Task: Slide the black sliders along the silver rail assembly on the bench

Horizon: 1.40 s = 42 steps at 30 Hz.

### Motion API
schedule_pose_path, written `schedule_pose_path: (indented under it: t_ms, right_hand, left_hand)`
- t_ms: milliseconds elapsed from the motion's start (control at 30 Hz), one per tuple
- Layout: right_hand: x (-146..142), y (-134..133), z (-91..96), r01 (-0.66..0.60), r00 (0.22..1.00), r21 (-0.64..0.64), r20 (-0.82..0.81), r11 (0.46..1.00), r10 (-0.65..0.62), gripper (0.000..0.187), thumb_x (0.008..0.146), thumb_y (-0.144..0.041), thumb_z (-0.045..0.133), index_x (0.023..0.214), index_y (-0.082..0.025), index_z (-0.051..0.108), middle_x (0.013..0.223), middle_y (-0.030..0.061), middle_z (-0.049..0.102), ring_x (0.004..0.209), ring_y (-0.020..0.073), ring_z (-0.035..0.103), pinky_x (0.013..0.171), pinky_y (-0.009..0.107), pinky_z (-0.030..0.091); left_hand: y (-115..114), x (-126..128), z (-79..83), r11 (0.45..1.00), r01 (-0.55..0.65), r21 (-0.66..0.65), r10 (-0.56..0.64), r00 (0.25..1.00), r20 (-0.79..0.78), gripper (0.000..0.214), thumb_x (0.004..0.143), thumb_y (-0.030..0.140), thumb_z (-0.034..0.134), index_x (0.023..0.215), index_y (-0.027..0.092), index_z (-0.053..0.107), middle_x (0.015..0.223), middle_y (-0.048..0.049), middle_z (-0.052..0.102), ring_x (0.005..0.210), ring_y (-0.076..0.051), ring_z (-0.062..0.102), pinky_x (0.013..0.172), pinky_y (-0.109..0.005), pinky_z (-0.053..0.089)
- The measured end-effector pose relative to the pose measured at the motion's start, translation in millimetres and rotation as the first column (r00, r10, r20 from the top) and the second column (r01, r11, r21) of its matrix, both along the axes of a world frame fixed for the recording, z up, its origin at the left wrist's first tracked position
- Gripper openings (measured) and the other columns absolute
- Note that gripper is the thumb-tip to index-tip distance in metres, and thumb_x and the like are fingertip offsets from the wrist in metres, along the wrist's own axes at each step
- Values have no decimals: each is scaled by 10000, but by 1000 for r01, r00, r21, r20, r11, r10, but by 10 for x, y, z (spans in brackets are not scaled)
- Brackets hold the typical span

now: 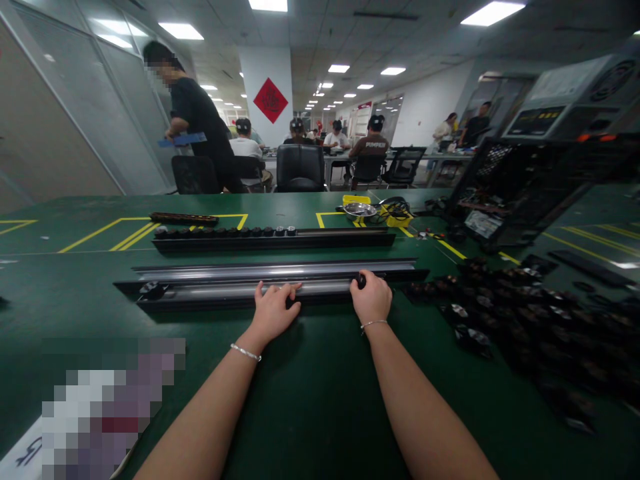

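A long black metal channel (200,293) with a shiny grey inside lies crosswise before me on the table. My left hand (274,312) rests on its middle, fingers spread and no object visible in them. Toward its right end, my right hand (374,300) is closed around a small black round part (361,280), mostly covered by the fingers. Another black part (153,291) sits at the channel's left end. Just behind lies a second channel (280,270), parallel to the first. Farther back, a third channel (345,237) carries a row of several black round parts (225,233).
Many black parts (500,313) lie heaped on the right of the green table (300,413). Beyond them stands an opened computer case (505,180). A metal bowl (360,210) and yellow trays (356,199) are at the back. A person (200,113) stands behind the table.
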State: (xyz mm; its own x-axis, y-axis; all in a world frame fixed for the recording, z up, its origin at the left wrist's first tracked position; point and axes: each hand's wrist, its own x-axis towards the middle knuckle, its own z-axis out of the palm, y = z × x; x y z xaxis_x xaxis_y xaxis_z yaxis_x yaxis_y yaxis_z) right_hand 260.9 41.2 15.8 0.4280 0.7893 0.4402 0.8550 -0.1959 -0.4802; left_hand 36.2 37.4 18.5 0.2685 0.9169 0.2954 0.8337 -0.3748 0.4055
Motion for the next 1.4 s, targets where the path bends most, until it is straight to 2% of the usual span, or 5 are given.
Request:
schedule_pose_path:
  t_ms: [433, 1033, 1400]
  right_hand:
    - [134, 7, 5, 68, 997, -2, -25, 998, -69, 315, 775, -288, 508, 1035, -173, 645, 911, 88, 664, 918, 231, 557, 851, 341, 355]
    - [327, -1, -16, 109, 984, 12, -142, 994, -107, 353, 774, -271, 483, 1084, -181, 626, 1029, 90, 649, 924, 225, 547, 767, 320, 407]
    - [443, 27, -43, 156, 974, 30, -170, 987, -148, 380, 762, -277, 480, 1095, -166, 625, 1018, 104, 646, 897, 226, 572, 784, 325, 415]
  left_hand:
    - [11, -4, -39, 1000, -3, 17, 4, 1000, -28, 102, 760, 340, 506, 772, 257, 448, 1052, 45, 678, 950, -203, 568, 1095, -554, 48]
    - [9, -16, -42, 1000, 4, 10, -4, 1000, -10, 97, 769, 343, 503, 778, 262, 451, 1046, 39, 676, 956, -200, 568, 1099, -550, 32]
    - [2, -7, -29, 1000, -12, 12, 13, 999, -37, 93, 766, 341, 504, 781, 260, 462, 971, 27, 676, 944, -199, 563, 1095, -548, 52]
